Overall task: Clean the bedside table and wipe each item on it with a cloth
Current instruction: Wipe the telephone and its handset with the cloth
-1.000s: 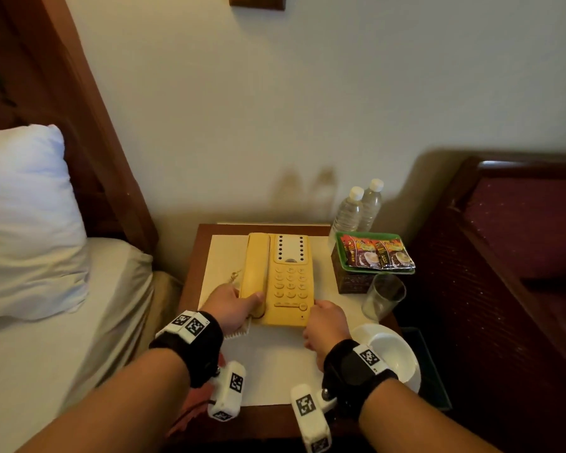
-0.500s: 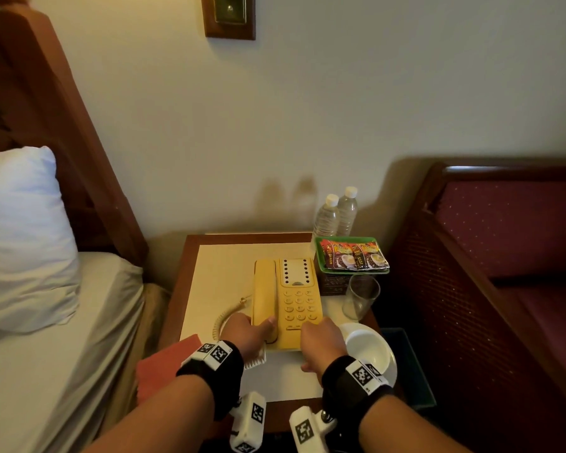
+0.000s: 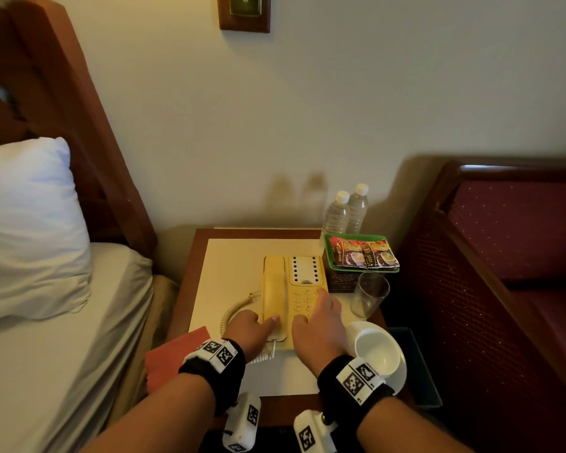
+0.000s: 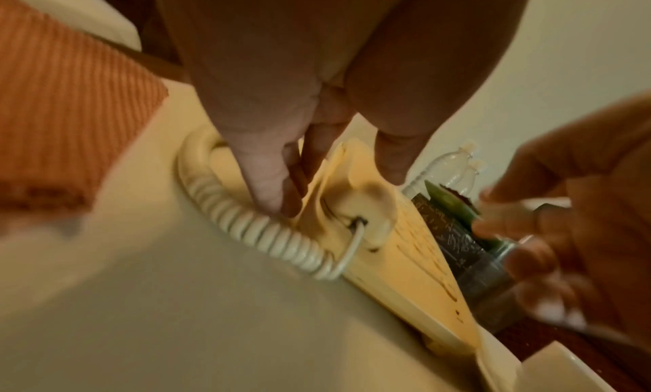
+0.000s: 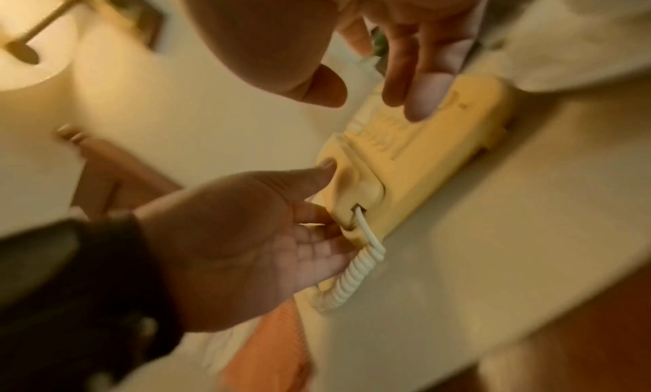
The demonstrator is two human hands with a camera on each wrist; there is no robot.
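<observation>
Telephone (image 3: 293,299), yellow, now lies nearer the middle of the bedside table (image 3: 190,276) than a second ago, when it sat hard against the green tray (image 3: 360,253). The left hand (image 3: 250,331) pinches the handset's near end while the right hand (image 3: 321,325) spreads relaxed fingers over the keypad, so wiping has probably not begun: the orange cloth (image 3: 174,358) lies untouched at the table's near left edge. Counted: two water bottles (image 3: 345,212), one drinking glass (image 3: 369,294), one cup on a saucer (image 3: 376,351), several sachets on the tray.
</observation>
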